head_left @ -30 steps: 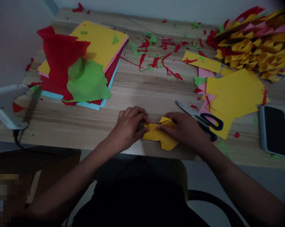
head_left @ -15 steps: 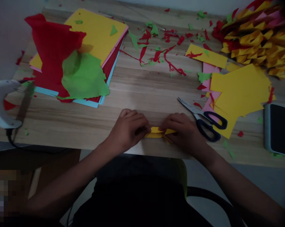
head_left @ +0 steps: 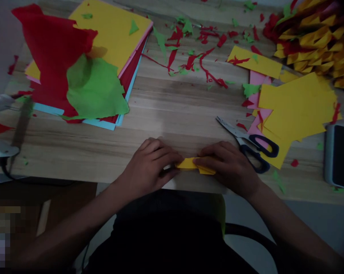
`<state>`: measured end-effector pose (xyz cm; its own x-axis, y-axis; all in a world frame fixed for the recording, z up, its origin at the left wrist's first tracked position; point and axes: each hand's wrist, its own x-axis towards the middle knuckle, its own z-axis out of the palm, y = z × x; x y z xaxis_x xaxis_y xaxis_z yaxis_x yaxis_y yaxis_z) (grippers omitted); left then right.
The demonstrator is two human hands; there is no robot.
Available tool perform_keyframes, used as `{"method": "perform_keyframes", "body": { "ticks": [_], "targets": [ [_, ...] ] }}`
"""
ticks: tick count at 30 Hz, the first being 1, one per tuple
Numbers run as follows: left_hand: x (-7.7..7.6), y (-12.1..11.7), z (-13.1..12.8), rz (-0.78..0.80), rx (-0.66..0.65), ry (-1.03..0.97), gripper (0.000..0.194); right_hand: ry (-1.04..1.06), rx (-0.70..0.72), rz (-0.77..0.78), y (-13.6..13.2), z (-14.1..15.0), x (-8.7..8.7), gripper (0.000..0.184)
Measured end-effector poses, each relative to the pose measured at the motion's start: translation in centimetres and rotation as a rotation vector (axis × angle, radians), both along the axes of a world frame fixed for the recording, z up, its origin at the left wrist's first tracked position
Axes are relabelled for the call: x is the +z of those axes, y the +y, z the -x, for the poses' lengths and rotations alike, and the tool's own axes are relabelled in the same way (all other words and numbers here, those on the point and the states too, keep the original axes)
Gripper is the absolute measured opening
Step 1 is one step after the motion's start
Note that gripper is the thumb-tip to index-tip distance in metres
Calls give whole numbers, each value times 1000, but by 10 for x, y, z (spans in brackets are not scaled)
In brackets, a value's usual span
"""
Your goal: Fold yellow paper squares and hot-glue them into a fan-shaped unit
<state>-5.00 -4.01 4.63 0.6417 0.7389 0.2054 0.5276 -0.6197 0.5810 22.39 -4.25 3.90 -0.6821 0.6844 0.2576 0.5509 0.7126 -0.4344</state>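
Left hand and right hand: both grips apparently clamped on one folded yellow paper strip. Adjacent: one pair of dark-handled metal scissors.

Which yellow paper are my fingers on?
The small strip near the desk's front edge, between left hand and right hand. The larger yellow sheets, on the stack and by the scissors, lie untouched.
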Motion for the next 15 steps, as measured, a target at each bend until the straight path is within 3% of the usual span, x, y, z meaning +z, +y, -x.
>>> {"method": "perform_keyframes", "body": {
  "ticks": [3,9,15],
  "targets": [
    [-3,1,-1,-5,28,20,4,17,-11,-4,-1,0,-2,28],
    [2,-2,-1,-163,-14,131,14,10,59,-21,-1,0,0,30],
    [3,-7,4,-155,-4,150,24,2,4,-66,-4,1,-1,27]
  ]
}}
